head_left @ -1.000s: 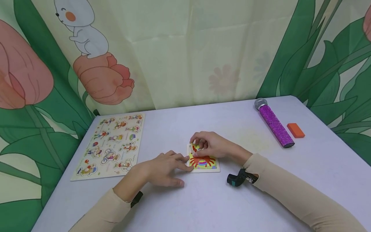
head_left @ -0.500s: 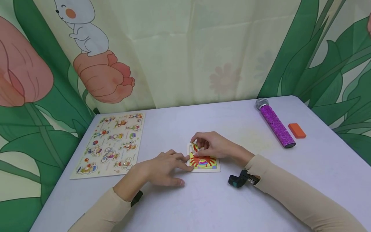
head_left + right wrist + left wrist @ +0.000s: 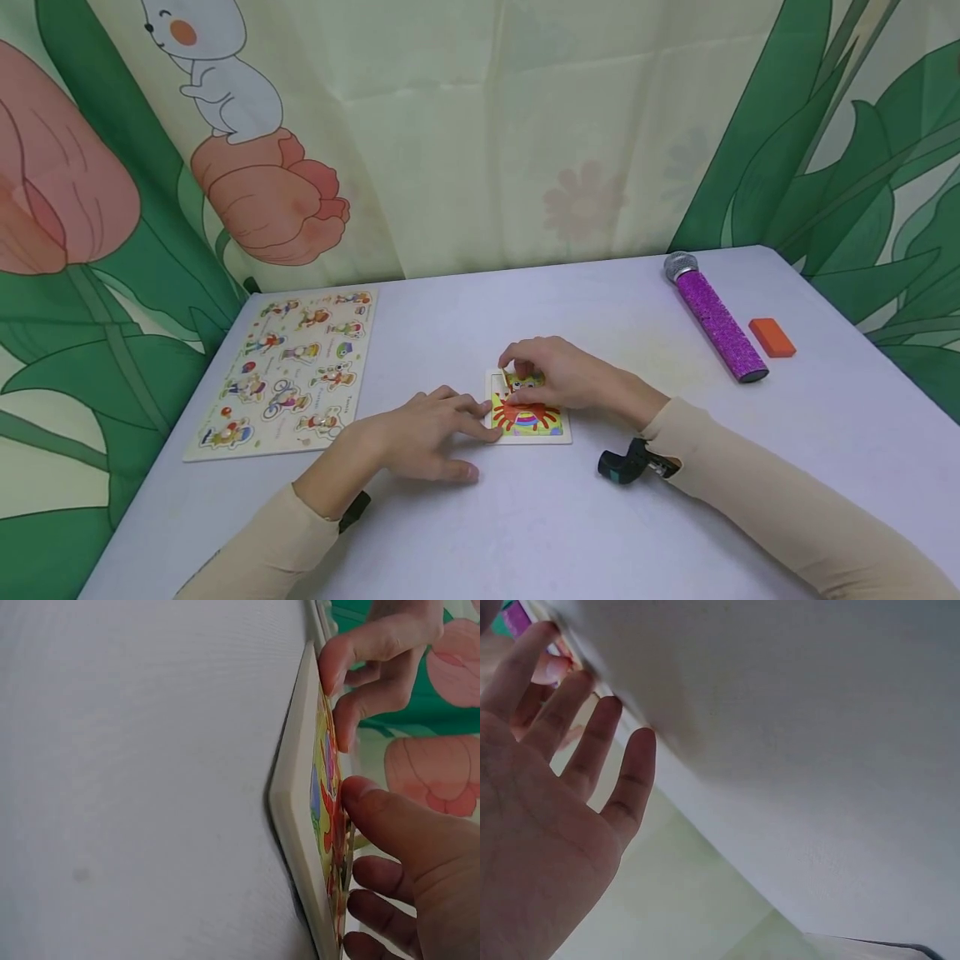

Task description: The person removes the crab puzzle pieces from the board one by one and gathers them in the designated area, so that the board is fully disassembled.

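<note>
A small puzzle board [image 3: 558, 441] with a pale frame and a red crab picture lies flat before me. My right hand [image 3: 566, 371] reaches over its upper part, pinching a thin puzzle piece [image 3: 505, 382] between thumb and fingers at the top left, tilted up from the picture. The crab's eyes show beside the thumb. My left hand [image 3: 431, 437] lies at the board's left side, index and middle fingertips on its edge, thumb spread on the table. In the right wrist view the right thumb [image 3: 367, 796] is at the picture's surface, with the left fingers at the far end.
A large pale peg puzzle board [image 3: 281, 375] with cartoon figures lies at the left. On the right are a purple glittery microphone [image 3: 716, 321] and an orange block [image 3: 772, 337]. A printed curtain [image 3: 450, 167] hangs behind the white table [image 3: 525, 533].
My right hand has shifted slightly right and up, and more of the crab's face shows under it. The left hand keeps its place at the board's edge.
</note>
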A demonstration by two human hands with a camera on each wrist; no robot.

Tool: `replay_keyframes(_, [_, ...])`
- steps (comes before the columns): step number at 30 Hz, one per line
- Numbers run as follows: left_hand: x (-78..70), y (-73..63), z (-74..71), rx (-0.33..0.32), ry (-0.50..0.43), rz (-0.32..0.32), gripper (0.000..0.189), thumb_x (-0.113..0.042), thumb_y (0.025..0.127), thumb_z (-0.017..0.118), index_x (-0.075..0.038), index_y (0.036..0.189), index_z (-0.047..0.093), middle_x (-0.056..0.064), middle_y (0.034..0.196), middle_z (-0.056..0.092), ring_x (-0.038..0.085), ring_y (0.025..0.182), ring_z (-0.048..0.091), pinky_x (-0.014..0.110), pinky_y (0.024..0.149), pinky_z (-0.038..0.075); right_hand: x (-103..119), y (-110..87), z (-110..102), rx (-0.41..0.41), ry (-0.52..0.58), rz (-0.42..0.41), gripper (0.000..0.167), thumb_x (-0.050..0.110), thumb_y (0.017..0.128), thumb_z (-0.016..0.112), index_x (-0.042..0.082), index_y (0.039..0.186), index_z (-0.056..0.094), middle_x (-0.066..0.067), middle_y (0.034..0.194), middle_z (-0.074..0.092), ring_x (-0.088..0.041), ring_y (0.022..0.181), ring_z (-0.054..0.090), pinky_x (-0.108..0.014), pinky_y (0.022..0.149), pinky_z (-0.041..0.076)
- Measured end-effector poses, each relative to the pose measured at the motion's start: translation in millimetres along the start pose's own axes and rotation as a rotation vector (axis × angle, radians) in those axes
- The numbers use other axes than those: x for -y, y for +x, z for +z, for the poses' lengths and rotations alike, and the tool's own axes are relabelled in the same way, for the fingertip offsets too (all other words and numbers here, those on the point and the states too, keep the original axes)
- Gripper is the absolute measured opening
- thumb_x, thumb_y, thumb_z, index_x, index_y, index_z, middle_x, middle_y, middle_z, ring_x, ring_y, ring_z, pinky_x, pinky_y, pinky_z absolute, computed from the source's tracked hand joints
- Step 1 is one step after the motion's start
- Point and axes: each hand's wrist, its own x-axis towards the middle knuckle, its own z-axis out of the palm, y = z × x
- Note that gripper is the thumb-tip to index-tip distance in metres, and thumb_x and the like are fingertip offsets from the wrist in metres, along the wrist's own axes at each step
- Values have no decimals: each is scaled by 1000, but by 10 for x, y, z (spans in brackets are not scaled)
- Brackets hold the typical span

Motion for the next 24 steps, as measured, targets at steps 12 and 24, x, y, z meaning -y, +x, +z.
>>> replay_keyframes(12, [-9, -6, -16, -8, 9, 0, 52, -48, 92, 73, -37, 142, 62, -2, 158, 47, 24, 140, 39, 56, 111, 36, 38, 41, -51, 51, -4, 28, 39, 30, 92, 79, 14, 123, 62, 8, 95, 67, -12, 90, 61, -33, 86, 52])
replay_keyframes(24, [9, -4, 13, -8, -2, -3, 54, -50, 92, 72, -36, 143, 62, -2, 158, 47, 24, 140, 39, 57, 110, 36, 2, 17, -7, 26, 64, 10, 33, 28, 93, 77, 12, 116, 59, 10, 94, 65, -11, 89, 62, -31, 85, 53])
